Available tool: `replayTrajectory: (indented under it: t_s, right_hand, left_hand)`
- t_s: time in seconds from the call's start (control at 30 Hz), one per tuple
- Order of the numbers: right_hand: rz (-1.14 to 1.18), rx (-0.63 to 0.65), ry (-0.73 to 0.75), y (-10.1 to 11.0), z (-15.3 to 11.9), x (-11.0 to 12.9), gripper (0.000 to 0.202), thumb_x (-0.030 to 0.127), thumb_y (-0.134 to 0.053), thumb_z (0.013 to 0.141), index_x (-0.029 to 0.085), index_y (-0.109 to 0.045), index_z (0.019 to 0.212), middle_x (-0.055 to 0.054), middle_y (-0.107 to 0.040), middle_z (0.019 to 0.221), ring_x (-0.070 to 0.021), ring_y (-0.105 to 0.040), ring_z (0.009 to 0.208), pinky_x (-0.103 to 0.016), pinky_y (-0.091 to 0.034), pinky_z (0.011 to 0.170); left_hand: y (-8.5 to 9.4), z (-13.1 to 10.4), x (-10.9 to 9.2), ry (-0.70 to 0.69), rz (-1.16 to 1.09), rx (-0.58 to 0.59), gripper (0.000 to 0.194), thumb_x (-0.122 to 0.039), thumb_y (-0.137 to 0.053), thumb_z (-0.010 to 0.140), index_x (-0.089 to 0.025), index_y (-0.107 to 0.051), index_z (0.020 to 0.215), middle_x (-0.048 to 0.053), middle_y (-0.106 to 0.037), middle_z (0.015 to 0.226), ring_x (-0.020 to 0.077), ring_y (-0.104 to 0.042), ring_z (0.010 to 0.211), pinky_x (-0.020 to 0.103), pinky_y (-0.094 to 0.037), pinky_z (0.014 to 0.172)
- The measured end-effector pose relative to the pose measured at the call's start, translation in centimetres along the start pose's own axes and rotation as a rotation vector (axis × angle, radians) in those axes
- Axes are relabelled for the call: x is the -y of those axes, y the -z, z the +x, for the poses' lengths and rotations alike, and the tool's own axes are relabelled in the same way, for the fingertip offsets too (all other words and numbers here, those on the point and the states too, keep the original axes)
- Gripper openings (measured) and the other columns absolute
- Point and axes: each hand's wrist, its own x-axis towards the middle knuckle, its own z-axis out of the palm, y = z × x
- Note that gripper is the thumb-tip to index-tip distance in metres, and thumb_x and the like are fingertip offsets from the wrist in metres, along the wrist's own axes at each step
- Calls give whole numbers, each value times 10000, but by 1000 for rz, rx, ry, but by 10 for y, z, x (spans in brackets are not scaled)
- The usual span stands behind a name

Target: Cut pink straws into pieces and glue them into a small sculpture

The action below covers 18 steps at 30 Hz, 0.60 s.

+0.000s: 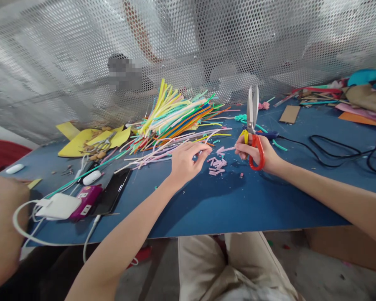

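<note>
My right hand [253, 151] holds scissors [252, 110] with one red and one yellow handle loop, their blades pointing up and slightly parted. Between its thumb and fingertips is a short pink pipe cleaner piece [228, 149], its far end bent into an arrow-like shape. My left hand [188, 161] is closed in a pinch beside it, thumb and forefinger together; what they hold, if anything, is too small to make out. Below and between the hands lies a small heap of cut pink pipe cleaner pieces [217, 165]. Long pale pipe cleaners [156, 155] lie behind my left hand.
A big bundle of coloured pipe cleaners [181, 110] lies against the perforated metal screen [188, 46]. On the left are a phone [114, 190], a white charger [62, 205], cables and another person's arm [6, 225]. A black cord [319, 156] and a cardboard piece [290, 113] lie right.
</note>
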Motion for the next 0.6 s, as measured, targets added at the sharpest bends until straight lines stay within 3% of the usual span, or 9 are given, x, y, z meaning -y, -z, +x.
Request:
replayTrajectory:
  t_s: [0.23,0.43,0.6]
  right_hand:
    - [8,0,20,-1,-1,0,233,382,-775,830,203,-626,837,-10,-654,727,-111,-539,551,-288,-442,531]
    - [7,-6,16,-1,-1,2,225,368,-782,822,203,-630,832,-15,-649,731,-118,-550,571,-292,-447,544]
    - [32,-29,22,0,0,0,201,358,-764,830,209,-630,831,-12,-637,721,-118,-540,566,-294,-448,537]
  left_hand:
    - [-2,-2,1,18,-29,22,231,-329,-493,1026,-207,-671,945,12,-740,896,110,-638,725,243,-475,714]
    - [-1,-3,0,68,1,-59,276,-378,-503,1021,-196,-655,880,-24,-645,679,86,-536,566,233,-412,598]
    - [-3,-3,-2,46,-18,-81,267,-394,-573,990,-194,-651,831,-23,-668,676,77,-561,550,230,-419,581]
